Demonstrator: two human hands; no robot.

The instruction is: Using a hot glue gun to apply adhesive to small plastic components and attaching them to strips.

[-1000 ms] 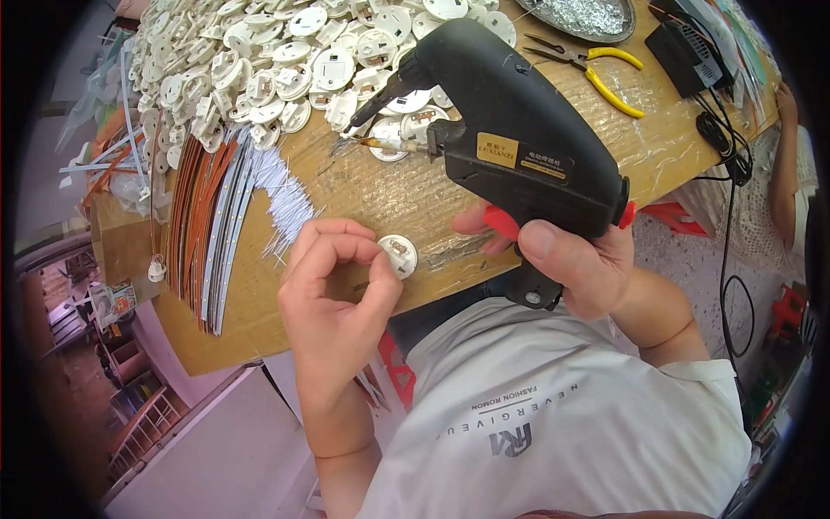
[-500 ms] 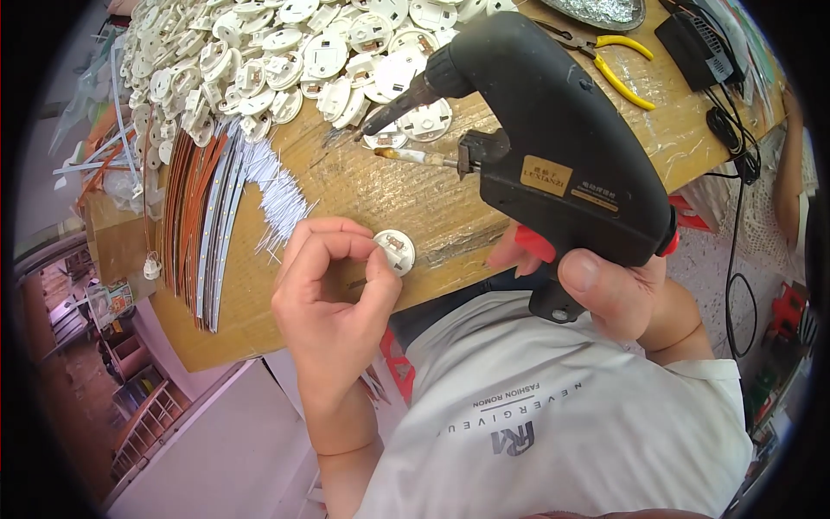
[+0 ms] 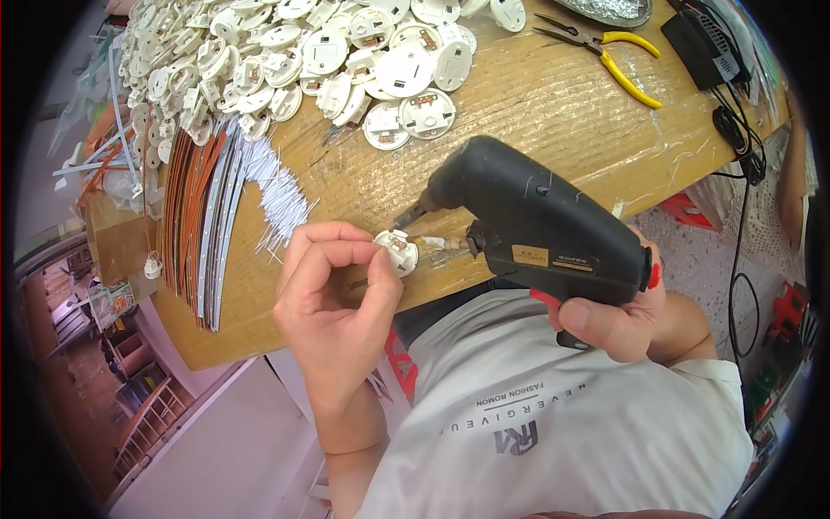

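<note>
My left hand (image 3: 339, 285) is closed, its thumb and fingertips pinching a small round white plastic base (image 3: 399, 253) at its edge, just above the table's near side. Small copper-coloured metal parts show on the base. My right hand (image 3: 618, 324) grips a black pistol-shaped soldering gun (image 3: 545, 221) by its handle, close to the red trigger. The gun points left, its dark nozzle and the pale, brown-stained tip in front of it both close beside the base. Whether either touches the base I cannot tell.
A large heap of white round bases (image 3: 328, 52) covers the back left. Orange and white LED strips (image 3: 194, 225) and a pile of short white wires (image 3: 281, 199) lie left of my hand. Yellow-handled pliers (image 3: 609, 52), a metal dish (image 3: 605, 10) and a black adapter (image 3: 705, 48) are back right.
The soldering gun in my right hand has come down and tilted, bringing its nozzle and tip from near the heap to the held base. My left hand has hardly moved.
</note>
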